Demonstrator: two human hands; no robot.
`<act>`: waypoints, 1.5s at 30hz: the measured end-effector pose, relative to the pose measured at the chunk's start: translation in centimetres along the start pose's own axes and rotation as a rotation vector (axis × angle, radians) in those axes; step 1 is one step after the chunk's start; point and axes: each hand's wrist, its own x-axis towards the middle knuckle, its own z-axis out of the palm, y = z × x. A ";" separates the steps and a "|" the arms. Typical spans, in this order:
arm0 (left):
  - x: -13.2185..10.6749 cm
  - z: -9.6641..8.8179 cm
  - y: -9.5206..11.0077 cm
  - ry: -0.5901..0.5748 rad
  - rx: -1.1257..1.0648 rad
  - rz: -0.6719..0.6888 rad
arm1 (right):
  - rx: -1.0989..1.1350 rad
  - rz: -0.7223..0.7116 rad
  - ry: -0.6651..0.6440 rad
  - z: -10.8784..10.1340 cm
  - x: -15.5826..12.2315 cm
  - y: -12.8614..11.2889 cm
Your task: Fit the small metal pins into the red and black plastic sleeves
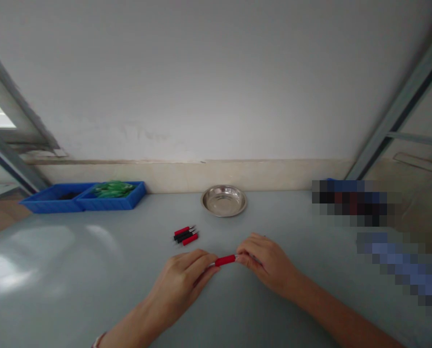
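Note:
Both my hands hold one small rod with a red sleeve [225,260] and thin pale ends, level just above the grey table. The fingers of my left hand [187,275] are closed on its left end. My right hand [268,261] pinches the right end between thumb and fingers. The fingertips cover both tips, so the exact kind of tool cannot be made out. Beyond my left hand lies a small bundle of similar rods [185,235], red and black with metallic ends, side by side on the table.
A round shiny metal dish [223,214] stands near the wall. At the back left are two joined blue trays [109,205], one holding green packets [115,189], the other something dark. The right side of the table [93,280] is partly blurred out by pixelation.

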 end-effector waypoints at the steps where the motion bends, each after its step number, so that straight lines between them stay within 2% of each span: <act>1: 0.0 0.0 0.0 0.000 0.001 -0.002 | 0.003 0.011 -0.007 -0.1 0.0 0.0; 7: 0.0 -0.1 0.0 0.003 0.038 0.000 | -0.031 -0.070 -0.026 0.0 -0.1 0.2; 12: -0.1 -0.1 0.0 0.013 0.038 0.012 | -0.057 0.005 -0.064 -0.1 -0.1 0.3; 18: -0.1 0.0 -0.1 0.031 0.037 0.020 | -0.110 -0.072 -0.057 0.0 -0.2 0.2; 23: 0.1 -0.1 -0.1 0.030 0.028 0.029 | -0.105 -0.040 -0.060 -0.2 -0.1 0.0; 26: 0.2 -0.3 0.0 0.021 0.034 0.016 | -0.104 -0.068 -0.047 -0.2 -0.1 0.0; 37: 0.2 -0.1 0.1 0.077 0.055 0.050 | -0.136 -0.046 -0.042 -0.3 0.0 -0.6; 40: 0.5 -1.2 -1.3 0.046 0.022 -0.054 | -0.120 0.052 -0.018 -0.6 0.0 0.1; 45: 0.2 -3.5 -6.8 0.045 0.189 -0.566 | -0.191 0.274 0.088 -2.1 -0.1 3.1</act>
